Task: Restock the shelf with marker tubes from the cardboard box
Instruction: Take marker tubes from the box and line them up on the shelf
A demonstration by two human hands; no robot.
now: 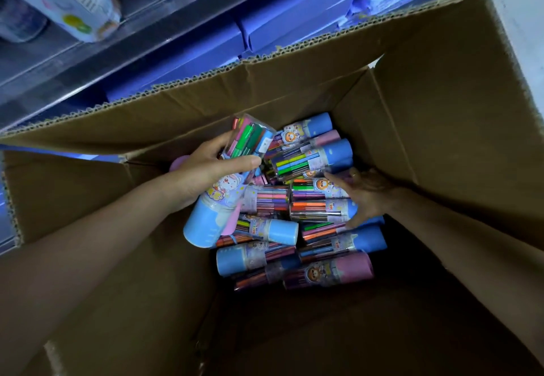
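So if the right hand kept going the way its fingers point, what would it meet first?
The right hand points left and down into the cardboard box. Its fingertips already seem to touch the blue-capped marker tube lying in the pile, so that tube comes first, though depth is hard to judge.

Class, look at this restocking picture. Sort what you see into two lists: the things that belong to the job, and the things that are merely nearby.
Belongs to the job:
- brown cardboard box
- clear blue-capped marker tube, gripped by the left hand
- loose marker tubes in the box, the right hand reaching among them
- grey metal shelf

Merely nearby:
- flat purple boxes on the shelf
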